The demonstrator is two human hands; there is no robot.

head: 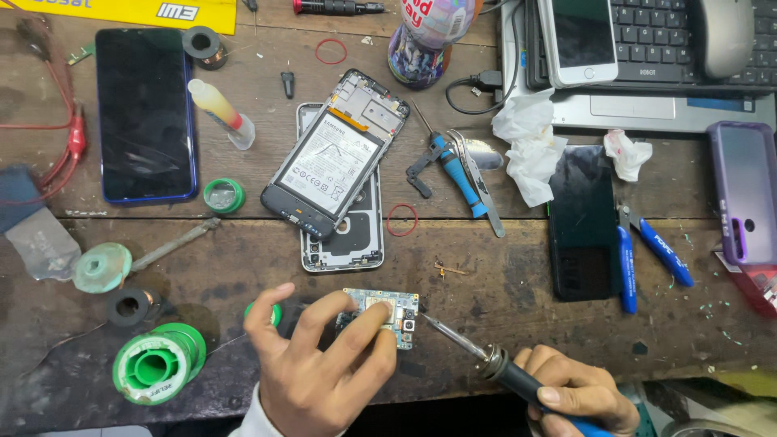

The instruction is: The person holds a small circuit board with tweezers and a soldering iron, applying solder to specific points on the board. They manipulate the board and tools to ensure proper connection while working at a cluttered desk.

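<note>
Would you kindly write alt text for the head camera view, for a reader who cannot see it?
On a worn wooden workbench, the left hand steadies a small phone circuit board while the right hand holds a soldering iron, its tip beside the board. An opened phone with its battery exposed lies above.

You have a worn, dark wooden bench [502,275] in front of you. At upper left lies a black phone [146,113], face up, with a small glue bottle [220,112] just beside it. In the middle, an opened phone [333,158] rests on a back cover [356,243]. A green solder spool [158,364] sits at lower left. At right lie blue pliers [647,251], crumpled tissue [530,146] and a laptop [647,105].
</note>
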